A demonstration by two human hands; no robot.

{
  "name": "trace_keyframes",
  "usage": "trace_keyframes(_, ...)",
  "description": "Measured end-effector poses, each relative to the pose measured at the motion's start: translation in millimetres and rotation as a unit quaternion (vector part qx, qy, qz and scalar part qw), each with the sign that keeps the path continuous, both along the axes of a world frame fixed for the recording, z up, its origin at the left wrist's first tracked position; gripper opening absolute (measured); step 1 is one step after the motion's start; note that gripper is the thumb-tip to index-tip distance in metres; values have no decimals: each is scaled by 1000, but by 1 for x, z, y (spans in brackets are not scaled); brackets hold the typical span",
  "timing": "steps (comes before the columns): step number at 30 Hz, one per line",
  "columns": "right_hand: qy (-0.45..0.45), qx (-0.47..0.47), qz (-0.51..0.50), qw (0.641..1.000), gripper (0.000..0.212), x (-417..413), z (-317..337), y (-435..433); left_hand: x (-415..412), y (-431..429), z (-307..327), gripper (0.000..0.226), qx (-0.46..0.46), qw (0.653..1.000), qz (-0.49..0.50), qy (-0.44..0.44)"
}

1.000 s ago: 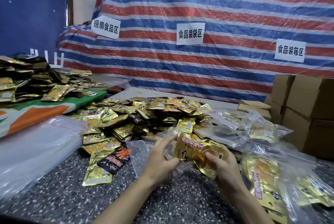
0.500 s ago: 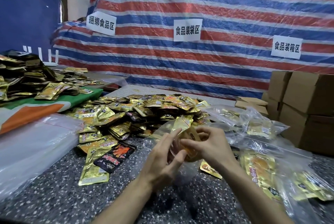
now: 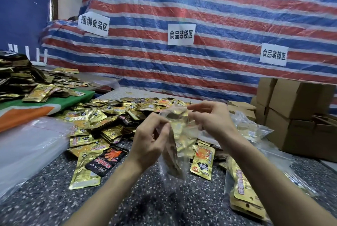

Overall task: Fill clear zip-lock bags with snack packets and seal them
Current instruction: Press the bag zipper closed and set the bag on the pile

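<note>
A clear zip-lock bag (image 3: 177,140) with gold snack packets inside hangs upright between my hands above the speckled table (image 3: 45,198). My left hand (image 3: 149,141) pinches the bag's top edge on the left. My right hand (image 3: 209,119) pinches the top edge on the right. A heap of loose gold snack packets (image 3: 113,116) lies just behind the bag. A single gold packet (image 3: 202,161) and a black packet (image 3: 107,160) lie flat on the table beside it.
Filled clear bags (image 3: 244,194) lie at the right front and right back. Cardboard boxes (image 3: 299,116) stand at the right. A stack of empty clear bags (image 3: 27,145) sits at the left, with more packets (image 3: 21,79) heaped behind on a green and orange cloth (image 3: 54,103). A striped tarp (image 3: 200,25) hangs behind.
The packets went from my right hand into the bag. Both hands lifted the bag upright and now pinch its top edge. One gold packet was left lying on the table.
</note>
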State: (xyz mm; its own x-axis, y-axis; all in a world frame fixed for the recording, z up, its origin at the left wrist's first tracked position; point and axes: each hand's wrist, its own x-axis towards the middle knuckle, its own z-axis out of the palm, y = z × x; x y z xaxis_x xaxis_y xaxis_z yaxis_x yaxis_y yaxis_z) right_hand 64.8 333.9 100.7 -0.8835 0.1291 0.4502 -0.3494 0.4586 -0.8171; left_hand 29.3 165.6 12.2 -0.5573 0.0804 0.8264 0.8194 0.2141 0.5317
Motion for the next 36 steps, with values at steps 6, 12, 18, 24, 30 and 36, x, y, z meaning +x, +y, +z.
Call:
trace_keyframes(6, 24, -133, 17, 991, 15, -7, -4, 3, 10, 4, 26, 12, 36, 999, 33, -19)
trace_keyframes(12, -231, 142, -106, 957, 12, -17, -65, 44, 13, -2, 32, 18, 18, 1000, -11, -4)
trace_keyframes(18, -269, 307, -181, 895, 35, -28, -114, 55, 13, -5, 28, 19, 15, 998, -59, -12)
trace_keyframes(24, -332, 207, -167, 905, 30, -37, -106, 52, 17, -10, 28, 20, -3, 997, -71, -25)
trace_keyframes(30, -361, 111, -111, 919, 18, -21, -74, 55, 19, -19, 27, 16, -7, 993, -102, -64)
trace_keyframes(36, -301, 31, -94, 948, 14, 0, -29, 58, 23, -22, 27, 13, -60, 991, -105, -64)
